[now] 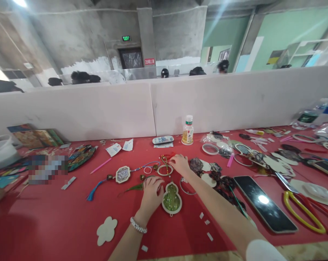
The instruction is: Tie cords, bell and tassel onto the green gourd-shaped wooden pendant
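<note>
Here, left hand [152, 191]: lies knuckles up, fingers curled over the upper edge of the gourd-shaped frame [171, 198]; the grip looks narrow, and whether it pinches anything I cannot tell.
Right hand [181, 164]: reaches further toward the far edge of the surface, fingertips bunched on the red cord [167, 156] beside the small ring [165, 169]; the grip looks closed on the cord, though the fingertips are partly hidden.
Gourd-shaped frame: flat on the red surface [57, 214], near the middle, just below the left hand, green filling inside.
Ring and cord: just beyond the gourd frame, between the two hands.
Tasselled ornament [122, 174]: to the left of the hands, blue tassel trailing toward the near edge.
Phone [264, 203]: screen up, toward the right near corner.
Bottle [188, 130]: upright at the far edge, against the partition.
Step in hand: probably gathering cord and ring for the hanging ornament.
Next move calls for: a steady left hand on the frame and fine fingertip work with the cord.
</note>
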Available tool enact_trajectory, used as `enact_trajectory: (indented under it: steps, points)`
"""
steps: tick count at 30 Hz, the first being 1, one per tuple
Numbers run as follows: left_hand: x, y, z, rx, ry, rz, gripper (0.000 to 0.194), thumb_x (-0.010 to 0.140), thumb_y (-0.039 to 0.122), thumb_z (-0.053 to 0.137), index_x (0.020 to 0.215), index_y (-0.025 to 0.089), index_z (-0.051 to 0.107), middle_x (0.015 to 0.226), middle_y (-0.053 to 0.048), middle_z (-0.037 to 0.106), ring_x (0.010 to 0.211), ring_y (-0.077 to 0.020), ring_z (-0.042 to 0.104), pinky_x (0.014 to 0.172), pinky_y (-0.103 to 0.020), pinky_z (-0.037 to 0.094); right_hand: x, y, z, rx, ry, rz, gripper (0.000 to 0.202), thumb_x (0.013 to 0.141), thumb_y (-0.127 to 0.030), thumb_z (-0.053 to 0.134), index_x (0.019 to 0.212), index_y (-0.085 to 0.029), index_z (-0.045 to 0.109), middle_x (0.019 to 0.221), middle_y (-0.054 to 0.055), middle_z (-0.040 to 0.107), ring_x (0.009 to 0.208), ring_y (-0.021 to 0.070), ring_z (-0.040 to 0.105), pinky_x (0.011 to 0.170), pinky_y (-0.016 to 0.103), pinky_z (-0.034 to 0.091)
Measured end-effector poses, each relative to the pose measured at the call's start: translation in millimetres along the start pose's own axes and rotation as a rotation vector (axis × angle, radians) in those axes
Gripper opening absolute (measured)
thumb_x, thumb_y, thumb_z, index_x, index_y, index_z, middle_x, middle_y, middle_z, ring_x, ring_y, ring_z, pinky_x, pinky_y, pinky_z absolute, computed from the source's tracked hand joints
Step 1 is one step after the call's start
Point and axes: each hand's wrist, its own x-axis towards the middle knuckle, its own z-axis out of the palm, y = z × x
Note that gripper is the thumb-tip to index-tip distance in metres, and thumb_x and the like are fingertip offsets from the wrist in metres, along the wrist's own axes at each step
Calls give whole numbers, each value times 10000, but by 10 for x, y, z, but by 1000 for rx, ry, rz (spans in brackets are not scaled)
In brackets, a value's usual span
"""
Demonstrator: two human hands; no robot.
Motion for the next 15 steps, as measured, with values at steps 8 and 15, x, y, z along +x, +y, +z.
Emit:
enact_trajectory:
  steps: [8, 15]
  points:
    - [30, 51, -60, -65, -63, 39, 256, 725, 113, 477, 925, 214, 600, 968, -48, 601, 964, -224, 462, 850, -395, 345, 206, -149, 70, -56, -107, 2, 158, 729, -205, 528, 682, -157, 670, 809, 112, 637, 898, 236, 492, 795, 366, 259]
    - [21, 154, -122, -89, -199, 87, 244, 759, 141, 458, 949, 224, 587, 948, -45, 610, 926, -217, 481, 817, -391, 351, 132, -27, -98, 39, -130, 23, 128, 680, -210, 533, 657, -175, 654, 768, 64, 656, 835, 201, 541, 800, 329, 288]
